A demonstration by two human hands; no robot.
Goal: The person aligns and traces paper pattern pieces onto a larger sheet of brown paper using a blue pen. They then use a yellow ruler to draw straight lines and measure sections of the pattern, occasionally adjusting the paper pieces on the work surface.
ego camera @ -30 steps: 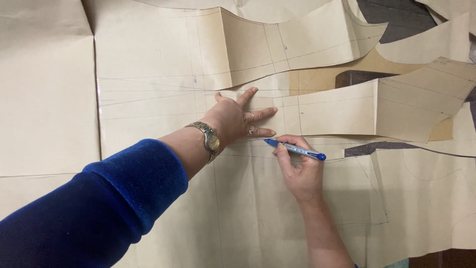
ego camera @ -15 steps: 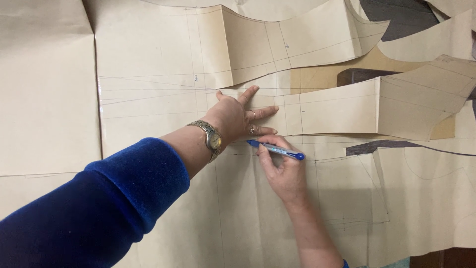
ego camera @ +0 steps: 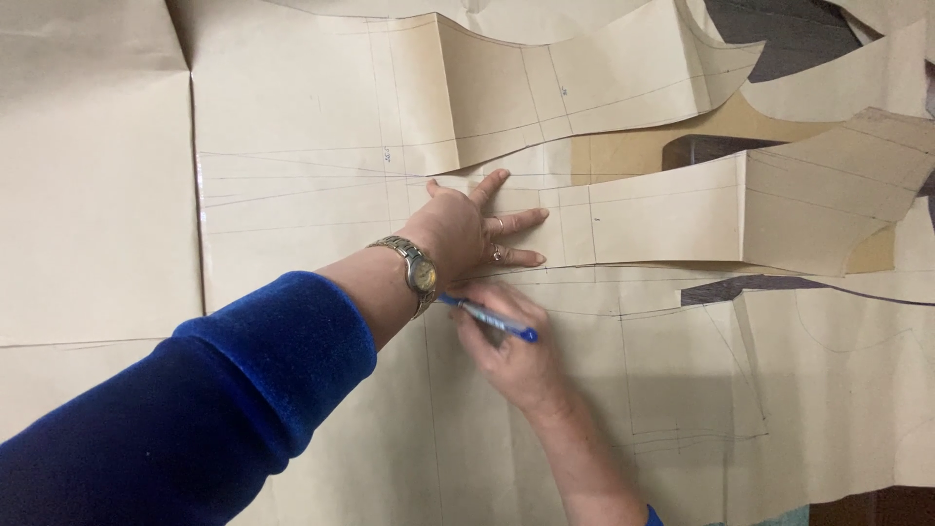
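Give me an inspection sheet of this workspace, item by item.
Surface: large tan paper sheets, taped and ruled with pencil lines.
Job's things: blue pen; cut pattern piece lying on the sheets.
Clutter: second pattern piece above; dark fabric at top right.
Grippers: left hand flat on the pattern piece; right hand holds the pen, tip hidden under the left wrist.
Cables: nothing seen.
Surroundings: blue sleeve, wristwatch.

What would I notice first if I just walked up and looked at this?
Probably the big blue sleeve coming in from the lower left, ending in the left hand pressed flat on a tan paper pattern piece in the middle. Just below it, the right hand holds a blue pen on the paper sheet, its tip hidden behind the left wrist.
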